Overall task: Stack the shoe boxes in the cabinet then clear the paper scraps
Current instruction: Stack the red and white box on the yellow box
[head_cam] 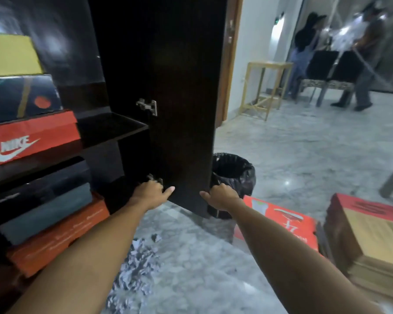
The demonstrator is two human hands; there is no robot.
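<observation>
Both hands are at the lower part of the open cabinet door (168,87): the left hand (151,193) curls its fingers at the hinge side with the thumb pointing along the door's face, and the right hand (221,196) hooks its fingers round the free edge, thumb out, so each appears clamped on the panel. The likeliest mishap is the left fingers getting pinched near the lower hinge (155,178) if the door swings, or the door's edge knocking the lined bin (234,175) that stands just behind it. The shoe boxes already in the cabinet (114,130) sit in two stacks: a yellow box (9,55), a dark box (21,96) and a red Nike box (32,137) on the upper shelf; a black, a grey (48,214) and an orange box (59,234) below, the lower stack looking slightly skewed and liable to slide. Outside, a red box (279,220) and brown cardboard boxes (372,241) wait on the marble floor (304,155) to the right. Paper scraps (136,268) lie strewn on the floor between the arms, not yet cleared. Blurred people stand by chairs far off.
</observation>
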